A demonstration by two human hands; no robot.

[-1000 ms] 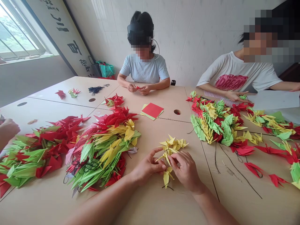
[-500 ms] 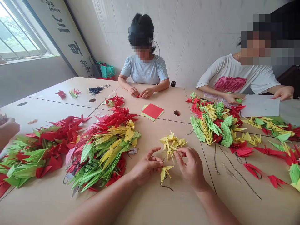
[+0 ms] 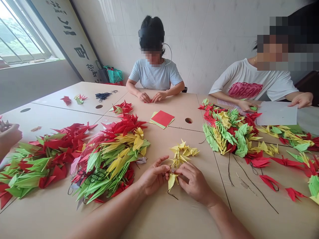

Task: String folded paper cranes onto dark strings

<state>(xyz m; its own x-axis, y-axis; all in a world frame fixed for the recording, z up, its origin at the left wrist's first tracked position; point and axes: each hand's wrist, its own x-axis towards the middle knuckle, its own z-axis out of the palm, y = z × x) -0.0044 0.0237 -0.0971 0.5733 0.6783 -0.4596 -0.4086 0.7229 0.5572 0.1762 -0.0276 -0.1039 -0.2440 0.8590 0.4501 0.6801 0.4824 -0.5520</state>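
A bunch of folded yellow paper cranes (image 3: 181,153) lies on the tan table (image 3: 159,212) between my hands. My left hand (image 3: 154,176) and my right hand (image 3: 193,182) meet at a lower yellow crane (image 3: 171,181), with fingertips pinching it near its top. A thin black thread (image 3: 172,196) hangs below that crane. The pinch point is partly hidden by my fingers. To my left lies a large heap of red, yellow and green paper cranes (image 3: 109,159).
More crane heaps (image 3: 32,169) (image 3: 229,132) cover the table on both sides. A seated person's hands (image 3: 151,97) work opposite me. Another person's hand (image 3: 300,100) rests on a white paper sheet (image 3: 276,113). A stack of origami paper (image 3: 161,119) lies beside a table hole (image 3: 188,120).
My hands have closed in from apart, and both now pinch the lower yellow crane. That crane has risen slightly towards the bunch.
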